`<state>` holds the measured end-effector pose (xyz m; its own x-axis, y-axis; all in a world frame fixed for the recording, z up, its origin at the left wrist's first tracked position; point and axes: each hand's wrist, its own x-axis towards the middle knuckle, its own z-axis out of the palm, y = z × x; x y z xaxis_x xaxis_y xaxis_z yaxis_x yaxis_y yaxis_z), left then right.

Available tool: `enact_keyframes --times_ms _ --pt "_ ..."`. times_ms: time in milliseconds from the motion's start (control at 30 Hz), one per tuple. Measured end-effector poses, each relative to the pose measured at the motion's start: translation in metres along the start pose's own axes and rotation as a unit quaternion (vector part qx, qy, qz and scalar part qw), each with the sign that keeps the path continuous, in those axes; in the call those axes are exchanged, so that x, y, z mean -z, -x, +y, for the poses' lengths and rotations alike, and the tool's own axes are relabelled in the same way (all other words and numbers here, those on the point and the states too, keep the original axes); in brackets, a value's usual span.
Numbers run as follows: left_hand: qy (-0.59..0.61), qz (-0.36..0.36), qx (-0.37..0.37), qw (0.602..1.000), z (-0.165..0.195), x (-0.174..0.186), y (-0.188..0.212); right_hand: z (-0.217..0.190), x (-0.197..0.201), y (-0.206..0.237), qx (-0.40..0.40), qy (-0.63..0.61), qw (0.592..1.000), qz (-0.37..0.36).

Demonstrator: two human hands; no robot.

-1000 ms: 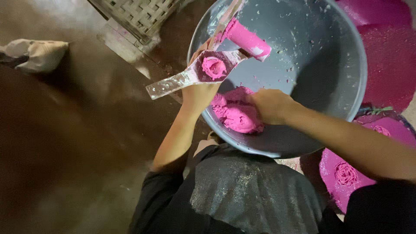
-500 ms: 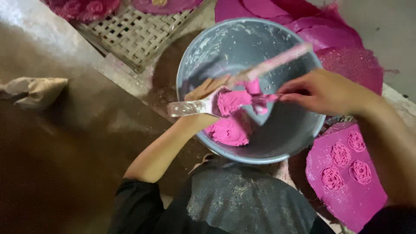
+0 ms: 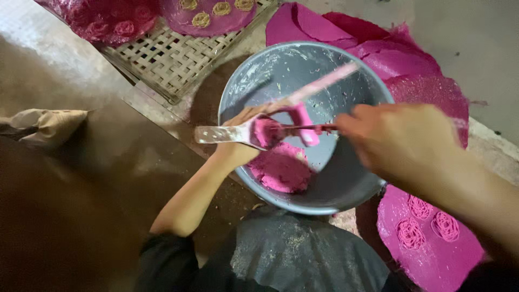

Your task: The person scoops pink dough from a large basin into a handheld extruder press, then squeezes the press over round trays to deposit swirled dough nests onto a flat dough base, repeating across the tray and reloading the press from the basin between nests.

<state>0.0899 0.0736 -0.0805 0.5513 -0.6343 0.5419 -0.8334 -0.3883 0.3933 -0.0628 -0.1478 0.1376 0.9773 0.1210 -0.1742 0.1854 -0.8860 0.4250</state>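
Observation:
My left hand (image 3: 238, 141) grips a metal press-like tool (image 3: 221, 134) whose cup is packed with pink dough (image 3: 266, 131), held over a large grey metal basin (image 3: 346, 186). A long pink-smeared handle (image 3: 324, 83) sticks up from the tool toward the far rim. My right hand (image 3: 400, 138) is raised over the basin's right side and pinches a thin stick (image 3: 308, 128) that reaches into the dough in the cup. A lump of pink dough (image 3: 281, 168) lies on the basin's bottom, just below the tool.
A woven bamboo tray (image 3: 162, 62) at the back holds pink rounds with coiled noodle nests (image 3: 216, 8). Pink sheets (image 3: 400, 59) lie behind the basin. A pink round (image 3: 427, 249) with several coiled nests sits at lower right. A crumpled cloth (image 3: 48, 124) lies left.
The view has swung toward the basin's near side. My right hand rose from the dough lump to the tool and now pokes the cup with a stick. The left hand kept its hold.

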Motion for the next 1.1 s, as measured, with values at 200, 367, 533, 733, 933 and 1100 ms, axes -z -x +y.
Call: enact_keyframes --times_ms 200,367,533,733,933,1100 --pt "0.11 0.033 -0.018 0.993 0.008 -0.018 -0.001 -0.061 -0.015 -0.039 0.117 -0.037 0.982 0.146" --pt "0.046 0.032 0.138 0.989 -0.01 -0.013 0.005 -0.021 -0.046 -0.003 -0.046 -0.251 0.963 0.08" --pt "0.033 0.161 0.061 0.985 -0.007 -0.017 -0.003 -0.07 -0.11 -0.04 -0.008 -0.552 0.797 0.246" --pt "-0.036 0.127 0.057 0.99 -0.014 0.004 -0.015 -0.078 -0.164 -0.034 0.033 -0.615 0.762 0.2" --pt "-0.07 0.101 0.096 0.988 -0.004 -0.006 -0.018 -0.077 -0.158 -0.052 -0.118 -0.646 0.748 0.097" --pt "-0.032 0.106 0.139 0.984 -0.012 0.002 -0.019 -0.074 -0.131 -0.039 -0.035 -0.557 0.817 0.145"
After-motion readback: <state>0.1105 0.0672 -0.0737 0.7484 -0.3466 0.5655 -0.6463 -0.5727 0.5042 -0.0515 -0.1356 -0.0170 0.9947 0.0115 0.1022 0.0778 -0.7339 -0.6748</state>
